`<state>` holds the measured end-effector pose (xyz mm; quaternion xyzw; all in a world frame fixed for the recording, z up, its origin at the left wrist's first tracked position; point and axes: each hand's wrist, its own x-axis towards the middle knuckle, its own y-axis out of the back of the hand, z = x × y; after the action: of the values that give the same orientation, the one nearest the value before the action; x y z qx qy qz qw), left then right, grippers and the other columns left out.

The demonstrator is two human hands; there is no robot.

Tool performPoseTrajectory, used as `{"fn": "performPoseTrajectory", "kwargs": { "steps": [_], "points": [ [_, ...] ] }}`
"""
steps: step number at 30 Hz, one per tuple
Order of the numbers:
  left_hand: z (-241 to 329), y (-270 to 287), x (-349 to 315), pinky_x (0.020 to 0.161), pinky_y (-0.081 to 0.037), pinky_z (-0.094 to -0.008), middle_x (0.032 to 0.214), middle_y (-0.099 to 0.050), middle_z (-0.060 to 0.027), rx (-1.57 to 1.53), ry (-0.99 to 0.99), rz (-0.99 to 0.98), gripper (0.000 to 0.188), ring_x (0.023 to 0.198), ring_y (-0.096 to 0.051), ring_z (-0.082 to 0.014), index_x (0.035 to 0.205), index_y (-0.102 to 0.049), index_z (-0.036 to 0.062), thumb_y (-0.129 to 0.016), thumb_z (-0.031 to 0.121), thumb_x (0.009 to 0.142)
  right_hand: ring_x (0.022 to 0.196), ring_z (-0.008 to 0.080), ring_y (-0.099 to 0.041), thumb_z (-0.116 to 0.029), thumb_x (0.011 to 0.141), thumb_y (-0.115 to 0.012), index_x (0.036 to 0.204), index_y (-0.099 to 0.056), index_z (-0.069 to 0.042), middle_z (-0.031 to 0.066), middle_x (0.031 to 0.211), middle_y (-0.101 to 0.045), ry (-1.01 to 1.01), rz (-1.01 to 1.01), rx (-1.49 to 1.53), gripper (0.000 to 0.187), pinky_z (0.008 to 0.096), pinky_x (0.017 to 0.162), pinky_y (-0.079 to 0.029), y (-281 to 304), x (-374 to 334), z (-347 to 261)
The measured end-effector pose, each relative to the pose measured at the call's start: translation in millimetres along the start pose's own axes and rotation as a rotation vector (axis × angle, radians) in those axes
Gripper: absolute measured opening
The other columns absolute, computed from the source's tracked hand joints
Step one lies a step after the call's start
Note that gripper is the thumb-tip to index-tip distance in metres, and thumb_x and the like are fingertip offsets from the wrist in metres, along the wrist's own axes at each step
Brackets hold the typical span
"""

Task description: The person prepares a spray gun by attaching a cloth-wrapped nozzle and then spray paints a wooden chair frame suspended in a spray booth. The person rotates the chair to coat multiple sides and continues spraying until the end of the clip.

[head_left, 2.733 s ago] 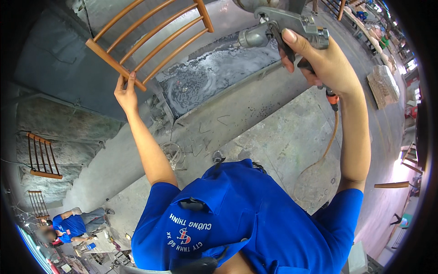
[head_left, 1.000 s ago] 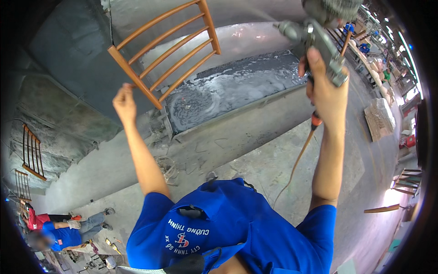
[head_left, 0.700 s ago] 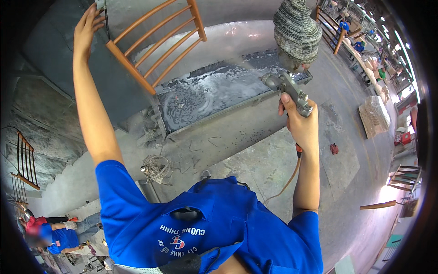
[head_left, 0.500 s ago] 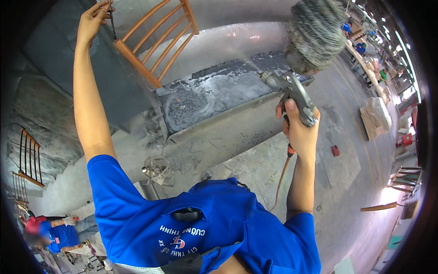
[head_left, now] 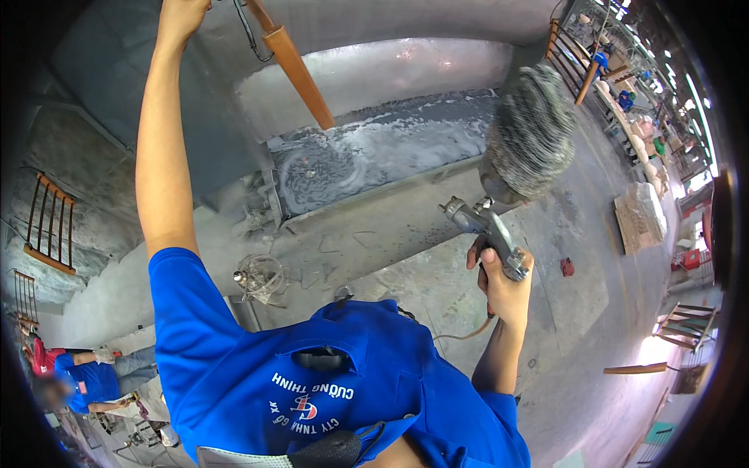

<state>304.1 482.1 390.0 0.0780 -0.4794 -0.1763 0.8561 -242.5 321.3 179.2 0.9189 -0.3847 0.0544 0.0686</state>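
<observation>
My left hand (head_left: 183, 17) is raised at the top edge, its fingers closed and partly cut off, at a dark metal hook (head_left: 248, 33). From this hook hangs a brown wooden chair back (head_left: 298, 76), seen nearly edge-on, its upper part out of view. My right hand (head_left: 505, 290) wraps round the grip of a grey metal spray gun (head_left: 485, 232), well below and right of the chair back. On the gun sits a cup in a fuzzy grey striped cover (head_left: 534, 129). No mist shows at the nozzle, which points left.
Behind the chair back, a metal spray booth has a trough (head_left: 382, 160) of foamy water. A wire basket (head_left: 261, 277) stands on the floor. More slatted chair backs (head_left: 51, 222) hang at left and upper right. A co-worker in blue (head_left: 97, 382) is at lower left.
The chair back has turned from showing its slats to nearly edge-on, shifting right. My right hand has lowered the spray gun toward me, and its mist has stopped. My left hand has moved up.
</observation>
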Motion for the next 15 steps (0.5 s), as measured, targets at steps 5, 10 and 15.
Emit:
{"fn": "performPoseTrajectory", "kwargs": {
  "steps": [5,10,15],
  "points": [
    [-9,-25,12,0.054,-0.044,-0.0237,0.081,-0.075,-0.0047,0.026,0.047,0.010,0.019,0.066,-0.063,-0.0080,0.105,-0.075,-0.0025,-0.076,0.014,0.097,0.049,0.0034,-0.049,-0.047,0.100,-0.076,0.107,-0.072,0.004,0.0029,0.074,-0.069,0.184,0.060,0.048,0.052,0.0230,0.045,-0.036,-12,15,-13],
    [-24,-42,35,0.055,-0.045,-0.0241,0.081,-0.076,-0.0051,0.044,-0.117,0.002,0.021,0.065,-0.064,-0.0089,0.107,-0.076,-0.0030,-0.076,0.016,0.098,0.047,0.0052,-0.048,-0.057,0.100,-0.071,0.108,-0.071,0.006,0.0065,0.075,-0.070,0.377,0.077,0.220,0.063,0.0235,0.045,-0.036,-32,43,-21],
    [-40,17,73,0.062,-0.053,-0.0278,0.083,-0.075,-0.0065,0.709,-0.917,0.562,0.026,0.065,-0.068,-0.0141,0.113,-0.076,0.0028,-0.070,0.026,0.105,0.059,0.0043,-0.052,-0.037,0.102,-0.076,0.093,-0.071,-0.001,-0.0019,0.071,-0.064,0.159,0.088,0.024,0.037,0.0248,0.053,-0.039,-40,56,-8]
  ]
}}
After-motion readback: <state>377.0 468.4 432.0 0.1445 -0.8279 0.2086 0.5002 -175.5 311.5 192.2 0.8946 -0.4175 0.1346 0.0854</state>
